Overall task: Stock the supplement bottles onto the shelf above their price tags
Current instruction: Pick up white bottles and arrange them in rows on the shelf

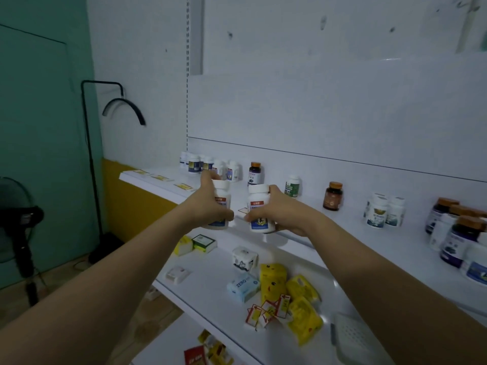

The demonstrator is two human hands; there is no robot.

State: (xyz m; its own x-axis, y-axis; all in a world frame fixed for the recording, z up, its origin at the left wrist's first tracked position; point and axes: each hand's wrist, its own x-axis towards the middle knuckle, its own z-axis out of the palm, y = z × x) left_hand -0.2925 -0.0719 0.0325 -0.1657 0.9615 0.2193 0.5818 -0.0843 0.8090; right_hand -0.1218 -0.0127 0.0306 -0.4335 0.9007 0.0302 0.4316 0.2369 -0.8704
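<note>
My left hand point(209, 204) grips a white supplement bottle point(220, 192) with a white cap and a red and blue label. My right hand point(279, 212) holds a matching white bottle point(259, 206). Both bottles are upright, side by side, in front of the white upper shelf point(329, 227), near its front edge. Yellow price tags point(183, 186) run along that edge to the left. Several white bottles point(226, 169) stand at the shelf's back left. Further right stand a dark bottle point(255, 173), a green-label bottle point(292, 186) and a brown bottle point(333, 196).
More bottles cluster at the right: white ones point(383, 210) and dark ones with brown caps point(458, 233). The lower shelf point(210, 285) holds small boxes, yellow packets point(303, 301) and a white basket point(358, 338). A black lamp stand point(92, 159) and a fan point(21, 219) stand at the left.
</note>
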